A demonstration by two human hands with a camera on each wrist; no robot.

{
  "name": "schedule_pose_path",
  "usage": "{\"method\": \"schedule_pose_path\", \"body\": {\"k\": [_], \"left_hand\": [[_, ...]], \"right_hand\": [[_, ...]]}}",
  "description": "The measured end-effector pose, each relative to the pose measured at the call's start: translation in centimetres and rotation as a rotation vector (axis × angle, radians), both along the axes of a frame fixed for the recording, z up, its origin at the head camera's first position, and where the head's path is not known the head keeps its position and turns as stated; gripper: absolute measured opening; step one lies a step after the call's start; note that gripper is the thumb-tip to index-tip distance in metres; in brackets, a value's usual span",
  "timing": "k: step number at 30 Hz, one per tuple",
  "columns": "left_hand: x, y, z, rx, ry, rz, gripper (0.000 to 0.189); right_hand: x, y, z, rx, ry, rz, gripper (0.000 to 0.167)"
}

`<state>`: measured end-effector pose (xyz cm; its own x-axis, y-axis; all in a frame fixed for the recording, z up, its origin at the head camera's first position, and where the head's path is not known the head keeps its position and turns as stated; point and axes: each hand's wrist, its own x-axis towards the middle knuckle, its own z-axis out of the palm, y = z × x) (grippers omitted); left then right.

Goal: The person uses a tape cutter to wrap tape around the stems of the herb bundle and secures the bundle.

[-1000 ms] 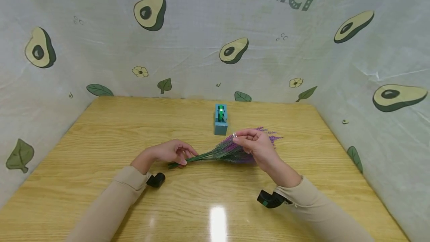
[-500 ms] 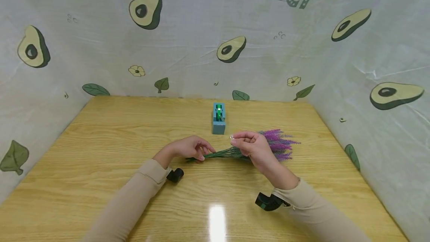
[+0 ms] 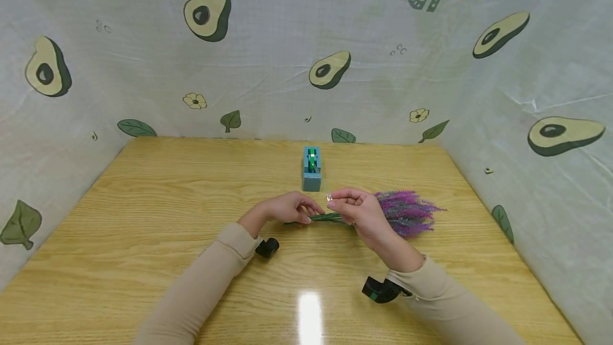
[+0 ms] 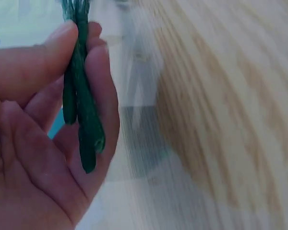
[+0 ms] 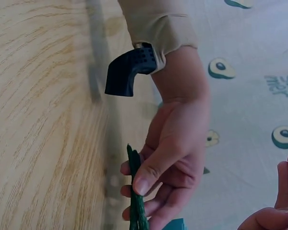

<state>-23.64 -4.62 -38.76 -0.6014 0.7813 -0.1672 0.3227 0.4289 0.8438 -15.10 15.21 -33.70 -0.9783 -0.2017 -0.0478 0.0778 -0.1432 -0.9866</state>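
My left hand (image 3: 291,208) pinches the green stems (image 3: 326,217) of a bunch of artificial lavender near their cut ends. In the left wrist view the thumb presses the stems (image 4: 81,86) against the fingers, their blunt ends pointing down across the palm. The purple flower heads (image 3: 413,212) spread to the right, partly behind my right hand (image 3: 366,216). Between right thumb and forefinger I hold a short, shiny piece of clear tape (image 3: 329,198), just above the stems. The right wrist view catches the left hand (image 5: 175,153) and, at the edge, the right fingers (image 5: 285,191).
A blue tape dispenser (image 3: 312,182) with a green roll (image 3: 312,158) stands behind the hands on the wooden table (image 3: 201,185). White cloth (image 3: 268,31) printed with avocados closes off the back and sides. Each wrist carries a black camera (image 3: 380,289).
The left hand has slid the lavender to the right, so the flowers now show beyond the right hand and the stems lie under it. The right hand has barely moved, keeping the tape.
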Motion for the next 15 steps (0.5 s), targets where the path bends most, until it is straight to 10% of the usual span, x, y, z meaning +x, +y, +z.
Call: {"method": "schedule_pose_path", "body": {"k": [9,15], "left_hand": [[0.11,0.21,-0.34,0.100,-0.006,0.212,0.021],[0.10,-0.56,-0.77,0.250,-0.153,0.248,0.031]], "right_hand": [[0.30,-0.04,-0.40,0.013,-0.015,-0.001,0.009],[0.41,-0.16,-0.85,-0.010,-0.013,0.013,0.012]]}}
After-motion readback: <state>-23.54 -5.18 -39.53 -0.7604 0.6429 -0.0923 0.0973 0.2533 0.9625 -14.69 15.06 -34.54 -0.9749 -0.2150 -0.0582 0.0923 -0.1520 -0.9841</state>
